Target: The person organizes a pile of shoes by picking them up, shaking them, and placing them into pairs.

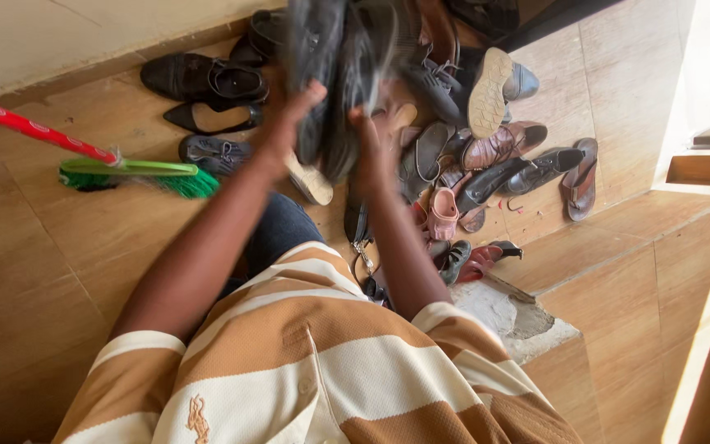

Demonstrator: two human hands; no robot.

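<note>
From the head camera: the left hand gripped one dark shoe, the right hand gripped another shoe, soles facing, raised above the shoe pile. Left of that pile lay a green broom.

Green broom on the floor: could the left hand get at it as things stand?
Probably not right away. The left hand is gripping a dark shoe held up over the pile. The green broom lies on bare tile beside that arm with nothing blocking it, so freeing the hand would do.
</note>
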